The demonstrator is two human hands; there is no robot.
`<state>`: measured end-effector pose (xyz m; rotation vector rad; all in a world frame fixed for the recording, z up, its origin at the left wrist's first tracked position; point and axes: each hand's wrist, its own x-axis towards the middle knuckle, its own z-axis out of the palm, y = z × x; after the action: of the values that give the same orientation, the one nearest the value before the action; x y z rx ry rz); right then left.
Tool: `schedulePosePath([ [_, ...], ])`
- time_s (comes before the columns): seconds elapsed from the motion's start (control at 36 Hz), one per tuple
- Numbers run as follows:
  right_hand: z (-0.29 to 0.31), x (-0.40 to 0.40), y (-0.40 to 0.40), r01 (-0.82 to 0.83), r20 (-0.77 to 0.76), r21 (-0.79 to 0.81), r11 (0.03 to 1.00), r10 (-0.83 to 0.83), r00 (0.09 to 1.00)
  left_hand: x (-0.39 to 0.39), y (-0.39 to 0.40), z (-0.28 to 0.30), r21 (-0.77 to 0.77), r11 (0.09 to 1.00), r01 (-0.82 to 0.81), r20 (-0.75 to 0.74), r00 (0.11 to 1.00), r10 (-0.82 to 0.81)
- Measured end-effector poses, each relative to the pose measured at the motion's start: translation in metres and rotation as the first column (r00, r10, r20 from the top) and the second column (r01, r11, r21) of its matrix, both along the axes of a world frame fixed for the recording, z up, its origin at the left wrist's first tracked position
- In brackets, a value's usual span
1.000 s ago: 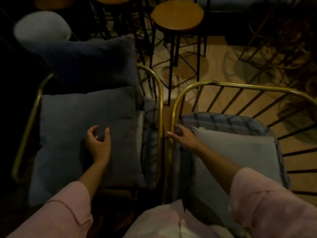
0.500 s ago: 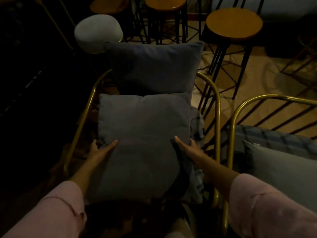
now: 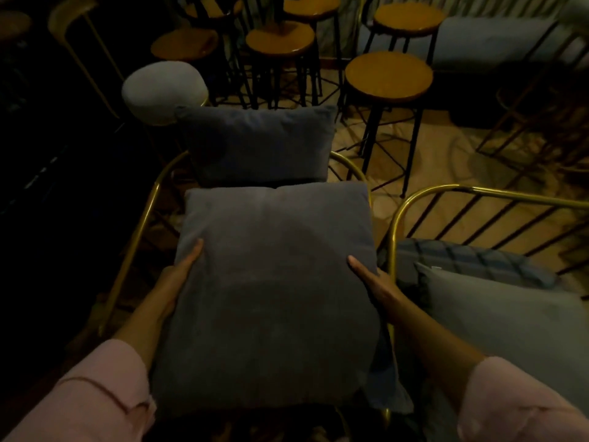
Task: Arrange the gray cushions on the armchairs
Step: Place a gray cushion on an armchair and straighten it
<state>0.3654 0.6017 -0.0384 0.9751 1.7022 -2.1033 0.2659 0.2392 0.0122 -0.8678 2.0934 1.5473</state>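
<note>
A large dark gray cushion (image 3: 274,291) lies over the seat of the left armchair (image 3: 140,224), which has a brass tube frame. My left hand (image 3: 180,275) grips its left edge and my right hand (image 3: 373,282) grips its right edge. A second dark gray cushion (image 3: 258,145) leans upright behind it at the chair's back. On the right armchair (image 3: 411,202) a lighter gray cushion (image 3: 503,317) rests on a plaid seat pad (image 3: 462,256).
Several round wooden stools on black metal legs (image 3: 389,74) stand on the tan floor beyond the chairs. A pale round pouf (image 3: 162,87) sits behind the left chair. A gray sofa (image 3: 490,39) is at the far right. The left side is dark.
My hands went from resting on the cushion and the right chair's arm to gripping both edges of the front cushion. The view swung left and closer.
</note>
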Motion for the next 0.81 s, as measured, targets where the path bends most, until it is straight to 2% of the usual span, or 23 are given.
schedulePosePath([
  [0.06,0.013,0.012,0.017,0.053,-0.034,-0.014,0.998,-0.053,0.998,0.000,0.021,0.006,0.027,0.999,-0.021,-0.056,0.998,0.023],
  [0.22,0.049,0.048,0.122,0.203,-0.183,-0.020,0.979,-0.203,0.962,-0.009,0.142,0.046,0.151,0.978,0.145,-0.238,0.965,-0.106],
  [0.31,0.070,0.067,0.182,0.237,-0.270,-0.008,0.971,-0.231,0.935,-0.017,0.208,0.057,0.211,0.952,0.220,-0.236,0.957,-0.169],
  [0.39,0.087,0.087,0.246,0.299,-0.304,0.027,0.954,-0.277,0.912,-0.013,0.277,0.070,0.242,0.909,0.340,-0.284,0.921,-0.269],
  [0.5,0.109,0.113,0.324,0.381,-0.333,0.134,0.915,-0.321,0.887,-0.003,0.370,0.086,0.253,0.870,0.424,-0.427,0.856,-0.293],
  [0.67,0.128,0.120,0.432,0.459,-0.390,0.219,0.861,-0.354,0.850,0.006,0.488,0.092,0.294,0.861,0.415,-0.514,0.828,-0.224],
  [0.81,0.132,0.113,0.491,0.489,-0.451,0.209,0.847,-0.360,0.817,0.007,0.555,0.082,0.299,0.875,0.381,-0.466,0.858,-0.214],
])
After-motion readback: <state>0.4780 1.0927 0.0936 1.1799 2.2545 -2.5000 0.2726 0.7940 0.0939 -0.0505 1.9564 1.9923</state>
